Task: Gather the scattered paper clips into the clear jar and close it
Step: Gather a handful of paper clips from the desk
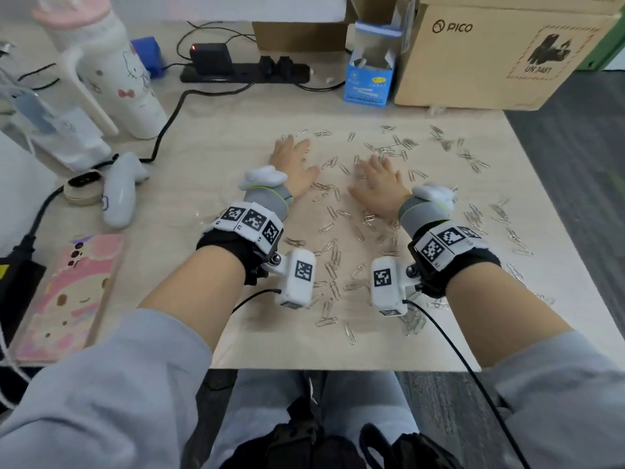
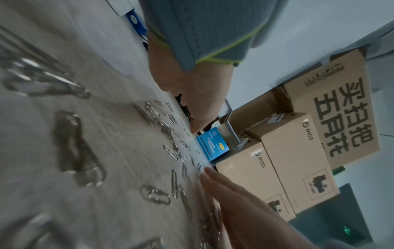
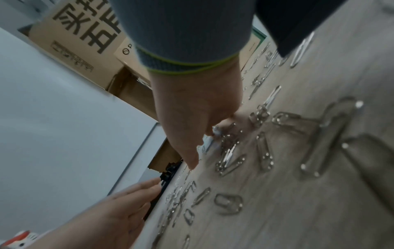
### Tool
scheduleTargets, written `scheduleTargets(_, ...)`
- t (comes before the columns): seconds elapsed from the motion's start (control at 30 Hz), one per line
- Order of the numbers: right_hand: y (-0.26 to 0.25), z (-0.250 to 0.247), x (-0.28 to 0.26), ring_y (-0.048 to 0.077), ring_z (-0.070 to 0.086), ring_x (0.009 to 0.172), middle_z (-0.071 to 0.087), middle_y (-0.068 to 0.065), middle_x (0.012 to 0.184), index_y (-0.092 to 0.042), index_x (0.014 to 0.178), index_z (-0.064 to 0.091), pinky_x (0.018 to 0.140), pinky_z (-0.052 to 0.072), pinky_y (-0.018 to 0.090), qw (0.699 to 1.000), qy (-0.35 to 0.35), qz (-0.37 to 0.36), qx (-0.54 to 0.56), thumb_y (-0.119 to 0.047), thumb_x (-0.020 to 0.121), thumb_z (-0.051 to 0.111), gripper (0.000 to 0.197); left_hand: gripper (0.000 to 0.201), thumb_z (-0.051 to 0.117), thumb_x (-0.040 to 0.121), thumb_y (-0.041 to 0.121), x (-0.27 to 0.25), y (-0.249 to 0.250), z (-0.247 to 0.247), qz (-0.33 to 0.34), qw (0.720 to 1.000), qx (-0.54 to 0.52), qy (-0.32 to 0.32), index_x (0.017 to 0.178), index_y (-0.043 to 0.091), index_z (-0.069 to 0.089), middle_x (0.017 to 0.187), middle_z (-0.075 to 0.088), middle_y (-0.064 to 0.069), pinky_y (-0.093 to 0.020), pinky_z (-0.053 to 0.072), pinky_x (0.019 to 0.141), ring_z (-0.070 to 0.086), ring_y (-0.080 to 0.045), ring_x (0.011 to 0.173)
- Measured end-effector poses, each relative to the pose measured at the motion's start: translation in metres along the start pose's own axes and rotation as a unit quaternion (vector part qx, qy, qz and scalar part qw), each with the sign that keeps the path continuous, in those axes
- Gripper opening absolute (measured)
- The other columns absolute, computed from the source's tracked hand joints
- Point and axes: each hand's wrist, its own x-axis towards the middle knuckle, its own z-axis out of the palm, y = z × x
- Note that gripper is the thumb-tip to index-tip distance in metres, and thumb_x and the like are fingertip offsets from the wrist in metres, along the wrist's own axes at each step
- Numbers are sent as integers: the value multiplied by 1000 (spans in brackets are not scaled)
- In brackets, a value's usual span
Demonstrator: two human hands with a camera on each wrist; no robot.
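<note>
Many things sit on the light wood counter. On the far left stands a tall white bottle with a pink lid and cat pictures on it. Near it lies a white controller, and a pink notebook rests at the near left edge. A black power strip lies at the back with black cords running from it. The left hand lies flat on the counter, palm down, with its fingers spread wide and holding nothing. Silver paper clips are scattered all over the middle and right of the counter, between both arms and past them. Some lie right by the fingertips. The right hand also lies flat just beside the left one, fingers stretched out on the wood, touching clips but not gripping any. Behind the hands stands a small open blue box. To its right sits a big brown cardboard box with PICO printed on it. The clear jar cannot be seen in any view.
</note>
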Motion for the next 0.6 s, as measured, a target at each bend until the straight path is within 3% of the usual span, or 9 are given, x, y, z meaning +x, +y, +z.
scheduleTargets(0.17,8,13,6,25,-17,146,-14,5,159,-22,153,0,116,-11,44,997,-18,-8,-75,-46,97,31,68,66,49,89,40,29,1,2,-25,997,71,-6,146,26,20,158,1,-12,-46,8,119,-4,-33,146)
scheduleTargets(0.33,11,16,8,26,-19,145,-17,6,158,-22,152,-4,117,-12,45,995,-25,-17,-91,-49,98,26,68,73,44,89,47,39,0,13,-57,991,113,-48,147,19,10,158,-6,-12,-44,-1,119,-9,-29,146)
scheduleTargets(0.6,6,13,3,25,-19,145,-17,4,158,-22,152,-4,116,-12,44,996,-28,-3,-83,-48,98,26,67,72,47,91,40,10,-5,13,33,988,109,-104,147,13,11,159,-2,-5,-39,0,118,-4,-22,147)
